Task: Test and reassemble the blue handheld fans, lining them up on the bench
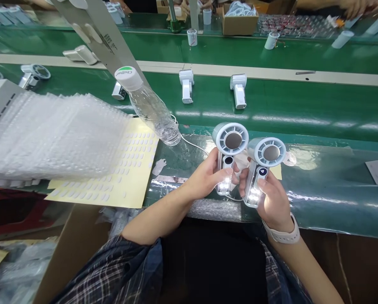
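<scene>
left hand (204, 177) gripping fan (229, 147), right hand (271, 198) gripping second fan (265, 162)

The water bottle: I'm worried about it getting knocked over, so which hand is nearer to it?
Left. The left hand, holding a fan, sits just right of and below the water bottle; the right hand is farther right.

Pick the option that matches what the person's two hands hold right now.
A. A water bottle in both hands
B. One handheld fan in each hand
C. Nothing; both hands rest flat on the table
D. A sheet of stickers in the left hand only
B: the left hand grips one handheld fan by its handle and the right hand grips a second fan, while the water bottle lies apart on the table.
</scene>
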Motion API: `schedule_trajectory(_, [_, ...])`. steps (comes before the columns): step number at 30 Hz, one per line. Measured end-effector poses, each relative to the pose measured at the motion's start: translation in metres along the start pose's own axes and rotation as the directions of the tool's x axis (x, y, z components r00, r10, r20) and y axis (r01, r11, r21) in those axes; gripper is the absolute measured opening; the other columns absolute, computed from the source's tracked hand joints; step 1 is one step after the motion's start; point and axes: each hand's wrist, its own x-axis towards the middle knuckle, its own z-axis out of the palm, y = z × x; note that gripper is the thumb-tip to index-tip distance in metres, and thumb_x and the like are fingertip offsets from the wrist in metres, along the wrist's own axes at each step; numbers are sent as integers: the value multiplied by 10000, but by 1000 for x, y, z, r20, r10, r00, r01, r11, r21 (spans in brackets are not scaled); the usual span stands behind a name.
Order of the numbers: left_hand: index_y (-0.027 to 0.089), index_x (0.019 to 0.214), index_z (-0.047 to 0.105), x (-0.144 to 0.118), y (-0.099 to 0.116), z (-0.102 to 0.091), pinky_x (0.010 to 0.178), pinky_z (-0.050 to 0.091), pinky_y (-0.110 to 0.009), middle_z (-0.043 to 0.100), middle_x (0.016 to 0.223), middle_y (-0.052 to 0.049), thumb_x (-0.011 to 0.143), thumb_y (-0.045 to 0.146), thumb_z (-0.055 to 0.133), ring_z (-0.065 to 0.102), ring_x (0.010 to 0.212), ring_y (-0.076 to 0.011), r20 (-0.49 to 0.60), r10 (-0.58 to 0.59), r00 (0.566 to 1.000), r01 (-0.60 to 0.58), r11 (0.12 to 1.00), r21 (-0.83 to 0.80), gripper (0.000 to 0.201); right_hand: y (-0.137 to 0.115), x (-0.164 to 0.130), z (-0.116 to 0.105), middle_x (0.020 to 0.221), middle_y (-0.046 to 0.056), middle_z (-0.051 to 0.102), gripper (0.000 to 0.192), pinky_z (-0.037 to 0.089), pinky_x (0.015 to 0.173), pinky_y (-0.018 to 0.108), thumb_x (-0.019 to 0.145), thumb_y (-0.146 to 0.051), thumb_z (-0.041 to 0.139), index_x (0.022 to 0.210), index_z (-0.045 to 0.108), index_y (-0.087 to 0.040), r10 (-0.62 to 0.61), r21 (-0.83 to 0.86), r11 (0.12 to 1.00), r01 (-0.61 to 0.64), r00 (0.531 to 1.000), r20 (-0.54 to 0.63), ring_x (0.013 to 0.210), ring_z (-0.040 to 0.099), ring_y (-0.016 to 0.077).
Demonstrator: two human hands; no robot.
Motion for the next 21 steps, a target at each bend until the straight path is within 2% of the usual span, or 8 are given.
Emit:
schedule_trajectory(7, [195, 1191, 477, -1, 1, 1, 805, 584, -353, 695, 1227, -138, 902, 509, 801, 748, 924, -223, -45, -14, 999, 15, 1000, 18, 535, 0, 2, 0, 964, 38, 724, 208, 554, 586, 286, 911, -380, 769, 1041, 750, -218, -25, -18, 1000, 25, 1000, -5, 680, 675, 156])
schedule_trajectory(10, [186, 1182, 513, 0, 5, 3, 809, 574, -343, 716, 1128, -110, 842, 497, 868, 741, 945, -236, -69, -14, 998, 13, 1000, -9, 582, -2, 4, -2, 975, 51, 729, 266, 574, 627, 310, 897, -407, 783, 1071, 741, -210, 5, 2, 1000, -6, 998, 55, 708, 682, 172])
schedule_trajectory(14, [171, 1147, 583, 1, 7, 4, 769, 531, -278, 730, 1007, -64, 740, 473, 956, 694, 865, -180, -97, 24, 995, -27, 999, -36, 629, -2, 3, -4, 904, 38, 715, 247, 567, 621, 303, 891, -367, 795, 1077, 728, -218, 49, 1, 999, -49, 994, 100, 703, 662, 169])
schedule_trajectory(16, [165, 1144, 606, 1, 5, 4, 732, 518, -269, 733, 961, -60, 726, 565, 943, 675, 811, -170, -140, 13, 990, -23, 997, -75, 670, -1, 2, -4, 946, 39, 719, 246, 572, 618, 306, 895, -360, 796, 1094, 718, -237, 46, -4, 999, -46, 994, 97, 715, 658, 168])
schedule_trajectory(19, [142, 1043, 665, 2, -1, 5, 697, 529, -298, 729, 901, -96, 713, 857, 776, 694, 841, -228, -208, -71, 975, 25, 976, -218, 796, 0, 1, -1, 1038, 45, 723, 250, 588, 627, 314, 898, -363, 795, 1100, 697, -254, 48, -2, 999, -48, 994, 97, 734, 665, 164])
schedule_trajectory(21, [144, 995, 696, 3, -5, 8, 725, 561, -331, 730, 930, -119, 666, 948, 713, 708, 918, -272, -157, -160, 975, 90, 920, -382, 869, -1, 2, 4, 1057, 44, 729, 296, 586, 621, 302, 888, -354, 805, 1138, 676, -264, 46, 2, 999, -46, 994, 97, 746, 671, 162])
